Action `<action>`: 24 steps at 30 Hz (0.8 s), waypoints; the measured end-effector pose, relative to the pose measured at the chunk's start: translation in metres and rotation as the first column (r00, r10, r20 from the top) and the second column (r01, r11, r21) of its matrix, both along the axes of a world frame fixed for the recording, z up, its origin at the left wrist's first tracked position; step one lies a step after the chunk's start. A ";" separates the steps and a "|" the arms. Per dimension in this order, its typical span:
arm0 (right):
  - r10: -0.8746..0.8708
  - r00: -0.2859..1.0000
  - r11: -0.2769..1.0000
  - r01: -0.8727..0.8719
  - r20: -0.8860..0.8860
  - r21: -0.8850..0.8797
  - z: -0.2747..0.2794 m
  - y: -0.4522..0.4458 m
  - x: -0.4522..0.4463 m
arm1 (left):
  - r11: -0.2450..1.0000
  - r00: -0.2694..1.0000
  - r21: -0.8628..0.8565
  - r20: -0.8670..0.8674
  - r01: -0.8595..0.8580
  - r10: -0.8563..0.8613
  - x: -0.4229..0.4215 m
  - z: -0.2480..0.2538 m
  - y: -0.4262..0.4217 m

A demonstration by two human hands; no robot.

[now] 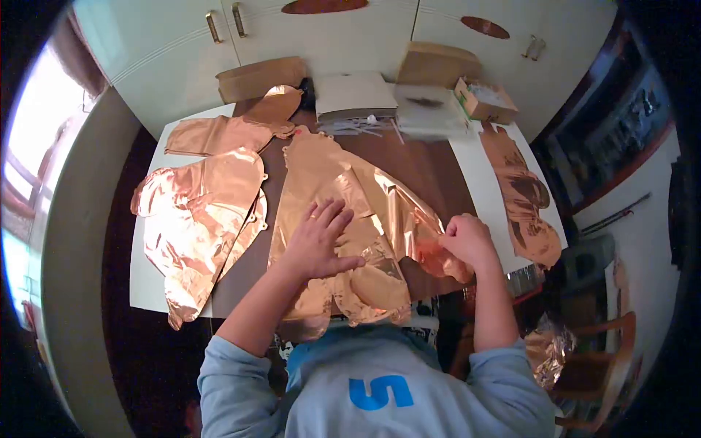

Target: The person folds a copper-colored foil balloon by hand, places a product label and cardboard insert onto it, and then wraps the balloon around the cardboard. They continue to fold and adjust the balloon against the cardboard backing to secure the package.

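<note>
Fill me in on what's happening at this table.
A person is handling the large copper-coloured foil piece in the middle of the table. The left hand lies spread over it; the right hand, fingers curled, is at its right edge, though whether it grips is unclear. More foil pieces lie flat to the left, and another foil strip to the right.

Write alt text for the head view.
A left hand spreads over a large copper-coloured foil shape on a table, with the right hand curled at its edge. More foil pieces lie to either side; a small open box sits at the back right.
</note>
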State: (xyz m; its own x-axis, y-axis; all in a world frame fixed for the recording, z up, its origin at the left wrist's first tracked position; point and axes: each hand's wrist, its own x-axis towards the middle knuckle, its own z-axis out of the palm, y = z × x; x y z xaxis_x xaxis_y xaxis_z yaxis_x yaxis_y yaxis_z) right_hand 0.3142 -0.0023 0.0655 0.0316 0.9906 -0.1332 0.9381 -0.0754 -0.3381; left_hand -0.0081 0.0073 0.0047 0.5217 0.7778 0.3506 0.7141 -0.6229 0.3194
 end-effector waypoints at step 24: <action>0.696 0.715 0.675 -0.680 0.059 0.286 -0.057 0.022 -0.087 | 0.999 1.000 0.036 -0.018 -0.004 0.005 -0.003 -0.013 0.003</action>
State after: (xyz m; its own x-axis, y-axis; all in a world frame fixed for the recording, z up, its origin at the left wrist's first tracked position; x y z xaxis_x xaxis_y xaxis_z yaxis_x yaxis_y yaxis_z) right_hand 0.2272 0.0198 0.0086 -0.6726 0.7230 0.1576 0.6686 0.6851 -0.2893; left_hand -0.0114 0.0099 -0.0086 0.5245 0.7672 0.3691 0.7225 -0.6305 0.2838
